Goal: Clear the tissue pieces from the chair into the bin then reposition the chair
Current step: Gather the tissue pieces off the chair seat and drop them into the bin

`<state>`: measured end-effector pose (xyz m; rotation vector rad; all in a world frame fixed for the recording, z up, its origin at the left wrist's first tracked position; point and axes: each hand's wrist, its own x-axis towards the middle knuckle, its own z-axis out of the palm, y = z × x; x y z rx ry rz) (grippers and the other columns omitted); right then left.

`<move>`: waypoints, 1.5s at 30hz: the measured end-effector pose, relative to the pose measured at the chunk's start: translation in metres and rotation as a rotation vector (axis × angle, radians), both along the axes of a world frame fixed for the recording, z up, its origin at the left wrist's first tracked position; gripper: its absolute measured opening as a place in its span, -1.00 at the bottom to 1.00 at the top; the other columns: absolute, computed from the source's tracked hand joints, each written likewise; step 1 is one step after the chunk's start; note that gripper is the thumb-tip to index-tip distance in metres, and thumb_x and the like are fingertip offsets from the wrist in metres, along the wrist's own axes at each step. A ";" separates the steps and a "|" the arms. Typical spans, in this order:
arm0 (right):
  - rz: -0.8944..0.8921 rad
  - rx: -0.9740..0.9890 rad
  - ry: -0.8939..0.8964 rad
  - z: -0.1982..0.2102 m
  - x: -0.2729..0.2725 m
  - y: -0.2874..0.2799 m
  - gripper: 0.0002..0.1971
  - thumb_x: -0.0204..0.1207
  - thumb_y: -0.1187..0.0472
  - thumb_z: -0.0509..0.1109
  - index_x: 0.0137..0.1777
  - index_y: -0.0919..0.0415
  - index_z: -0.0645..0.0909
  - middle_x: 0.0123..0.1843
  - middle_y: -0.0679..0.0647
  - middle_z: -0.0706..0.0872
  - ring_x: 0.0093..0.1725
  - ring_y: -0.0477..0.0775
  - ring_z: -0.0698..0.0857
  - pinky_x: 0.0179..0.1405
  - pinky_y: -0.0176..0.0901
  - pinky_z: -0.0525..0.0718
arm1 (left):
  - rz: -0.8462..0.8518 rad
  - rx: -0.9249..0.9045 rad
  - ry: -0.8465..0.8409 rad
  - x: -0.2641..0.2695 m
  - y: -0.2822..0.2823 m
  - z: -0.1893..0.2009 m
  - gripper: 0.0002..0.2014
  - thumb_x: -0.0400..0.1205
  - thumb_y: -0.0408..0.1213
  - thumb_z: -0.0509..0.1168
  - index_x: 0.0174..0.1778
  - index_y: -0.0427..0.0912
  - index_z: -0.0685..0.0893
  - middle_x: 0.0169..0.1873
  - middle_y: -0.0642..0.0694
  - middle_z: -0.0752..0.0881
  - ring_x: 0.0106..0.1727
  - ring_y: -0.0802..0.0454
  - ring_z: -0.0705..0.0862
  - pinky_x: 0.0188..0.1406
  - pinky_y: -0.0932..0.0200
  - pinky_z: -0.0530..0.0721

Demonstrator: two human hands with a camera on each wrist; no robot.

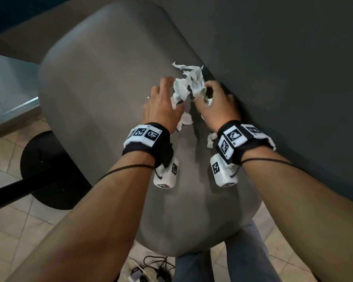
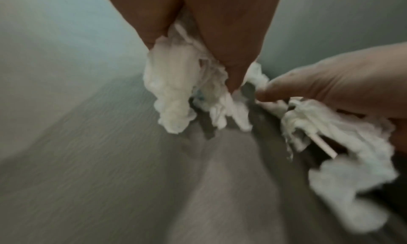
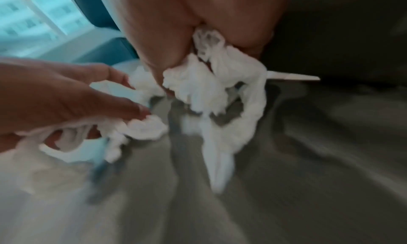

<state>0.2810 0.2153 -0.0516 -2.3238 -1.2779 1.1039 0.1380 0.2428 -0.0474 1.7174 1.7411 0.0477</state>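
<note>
Now tissue pieces (image 1: 189, 86) bunch inside both hands' grip

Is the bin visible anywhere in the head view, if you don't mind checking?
No, it shows only the chair, tissue pieces, both hands and tiled floor.

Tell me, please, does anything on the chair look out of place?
Yes: torn tissue lies scattered on the seat, some gripped by each hand, left and right. A thin white stick pokes from the right hand's wad.
</note>
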 end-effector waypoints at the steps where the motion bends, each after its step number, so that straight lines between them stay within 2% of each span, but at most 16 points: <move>1: 0.017 0.001 -0.034 -0.005 0.001 -0.002 -0.66 0.55 -0.08 0.29 0.31 -0.08 0.52 0.10 0.26 0.75 0.09 0.36 0.69 0.07 0.09 0.68 | -0.013 -0.014 0.023 -0.001 -0.002 -0.004 -0.53 0.59 -0.11 0.37 0.41 0.03 0.44 0.25 -0.12 0.58 0.15 -0.20 0.65 0.04 0.01 0.49; 4: 0.017 0.063 -0.091 -0.009 0.006 -0.010 -0.75 0.56 -0.08 0.27 0.05 0.05 0.63 -0.12 0.24 0.80 -0.08 0.39 0.72 -0.12 0.09 0.71 | -0.046 -0.019 0.065 -0.008 -0.012 -0.009 -0.72 0.63 -0.12 0.26 0.24 -0.10 0.57 0.13 -0.19 0.58 0.05 -0.29 0.63 -0.08 0.05 0.41; 8: -0.034 0.024 -0.037 -0.003 0.013 -0.026 -0.70 0.53 -0.02 0.17 -0.26 0.20 0.50 -0.28 0.26 0.73 -0.22 0.40 0.64 -0.19 0.11 0.68 | 0.071 -0.043 0.019 -0.027 -0.030 -0.005 -0.83 0.57 -0.21 0.24 0.02 -0.18 0.60 -0.07 -0.12 0.56 -0.08 -0.20 0.55 -0.10 0.08 0.38; 12: -0.161 -0.012 0.113 0.009 0.017 -0.047 -0.57 0.55 0.00 0.18 -0.48 0.23 0.27 -0.57 0.02 0.36 -0.48 0.13 0.39 -0.41 0.01 0.47 | 0.208 0.004 -0.089 -0.044 -0.053 0.008 -0.96 0.47 -0.30 0.12 -0.25 -0.14 0.47 -0.43 -0.03 0.53 -0.30 -0.18 0.48 -0.29 0.11 0.38; 16: -0.264 -0.040 0.196 0.021 0.018 -0.068 -0.57 0.44 0.07 0.35 -0.56 0.16 0.25 -0.62 -0.05 0.26 -0.48 0.02 0.28 -0.48 -0.10 0.32 | 0.287 0.034 -0.131 -0.057 -0.075 0.023 -0.79 0.48 -0.46 0.10 -0.37 -0.05 0.41 -0.55 0.07 0.43 -0.40 -0.09 0.43 -0.40 0.08 0.37; 19: -0.377 -0.096 0.340 0.023 0.020 -0.080 -0.66 0.31 0.21 0.35 -0.56 0.08 0.26 -0.61 -0.15 0.28 -0.49 -0.01 0.30 -0.46 -0.12 0.34 | 0.392 0.013 -0.169 -0.062 -0.086 0.036 -0.74 0.50 -0.38 0.10 -0.53 -0.11 0.34 -0.62 0.08 0.34 -0.52 0.10 0.31 -0.51 0.13 0.30; 21: -0.455 -0.113 0.418 0.025 0.019 -0.085 -0.71 0.29 0.29 0.33 -0.50 0.03 0.28 -0.53 -0.04 0.34 -0.45 0.02 0.34 -0.42 -0.08 0.37 | 0.445 -0.006 -0.190 -0.062 -0.092 0.047 -0.68 0.54 -0.24 0.12 -0.58 -0.11 0.37 -0.65 0.06 0.38 -0.54 0.07 0.34 -0.52 0.16 0.29; 25: -0.565 -0.121 0.538 0.028 0.016 -0.089 -0.81 0.16 0.33 0.21 -0.50 0.00 0.36 -0.40 0.10 0.38 -0.37 0.10 0.40 -0.37 0.00 0.39 | 0.513 -0.074 -0.162 -0.062 -0.106 0.058 -0.61 0.66 -0.05 0.27 -0.45 -0.12 0.72 -0.55 0.10 0.64 -0.46 0.17 0.60 -0.35 0.19 0.56; 27: -0.567 -0.107 0.563 0.029 0.015 -0.091 -0.77 0.15 0.38 0.16 -0.48 -0.02 0.39 -0.32 0.16 0.43 -0.28 0.15 0.43 -0.28 0.06 0.41 | 0.519 -0.070 -0.124 -0.062 -0.115 0.057 -0.61 0.59 -0.12 0.34 -0.55 -0.17 0.60 -0.58 0.02 0.57 -0.49 0.07 0.54 -0.40 0.13 0.50; 31: -0.382 -0.070 0.455 0.034 0.019 -0.094 -0.68 0.37 0.47 0.13 -0.35 -0.02 0.42 -0.33 0.13 0.49 -0.37 0.03 0.50 -0.29 -0.09 0.50 | 0.525 -0.091 -0.128 -0.058 -0.135 0.055 -0.79 0.50 -0.26 0.39 -0.40 -0.28 0.62 -0.37 -0.14 0.67 -0.32 -0.11 0.63 -0.32 0.10 0.56; 35: -0.270 -0.039 0.434 0.036 0.018 -0.098 -0.72 0.52 0.44 0.18 -0.24 0.03 0.49 -0.35 -0.01 0.54 -0.53 -0.23 0.51 -0.45 -0.29 0.53 | 0.576 -0.156 -0.189 -0.048 -0.154 0.053 -0.92 0.56 -0.33 0.26 -0.22 -0.24 0.60 -0.33 -0.05 0.76 -0.29 0.00 0.75 -0.28 0.12 0.70; 37: -0.194 -0.073 0.412 0.035 0.015 -0.103 -0.80 0.54 0.32 0.28 -0.20 -0.03 0.55 -0.33 -0.05 0.62 -0.42 -0.16 0.62 -0.36 -0.22 0.62 | 0.598 -0.172 -0.238 -0.042 -0.163 0.055 -0.90 0.60 -0.44 0.15 -0.10 -0.20 0.54 -0.35 0.03 0.77 -0.33 0.19 0.74 -0.38 0.33 0.63; 39: -0.090 -0.109 0.394 0.034 0.010 -0.112 -0.88 0.48 0.21 0.46 -0.10 -0.03 0.60 -0.24 -0.09 0.67 -0.32 -0.12 0.65 -0.34 -0.35 0.61 | 0.602 -0.204 -0.270 -0.037 -0.171 0.059 -0.73 0.60 -0.50 0.07 0.05 -0.05 0.49 -0.35 0.02 0.78 -0.29 0.13 0.73 -0.45 0.43 0.55; 41: 0.150 -0.152 0.274 0.029 0.010 -0.124 -0.71 0.37 0.19 0.59 0.06 0.00 0.63 -0.04 -0.07 0.63 -0.11 -0.14 0.61 -0.20 -0.49 0.48 | 0.604 -0.238 -0.266 -0.036 -0.179 0.061 -0.62 0.60 -0.49 0.05 0.19 0.03 0.50 -0.30 -0.09 0.77 -0.21 -0.01 0.72 -0.41 0.42 0.54; 43: 0.353 -0.220 0.172 0.021 0.013 -0.135 -0.56 0.33 0.26 0.60 0.20 0.01 0.62 0.14 -0.01 0.53 0.09 -0.09 0.55 -0.02 -0.49 0.35 | 0.630 -0.257 -0.264 -0.036 -0.186 0.063 -0.59 0.61 -0.47 0.05 0.21 0.08 0.56 -0.26 -0.17 0.75 -0.19 -0.08 0.71 -0.33 0.26 0.60; 45: 0.414 -0.227 0.132 0.015 0.018 -0.147 -0.58 0.36 0.35 0.55 0.19 0.02 0.64 0.17 0.03 0.49 0.14 -0.03 0.57 0.02 -0.51 0.32 | 0.684 -0.264 -0.298 -0.036 -0.195 0.066 -0.63 0.63 -0.45 0.05 0.14 0.07 0.61 -0.29 -0.22 0.74 -0.42 0.04 0.71 -0.52 0.25 0.61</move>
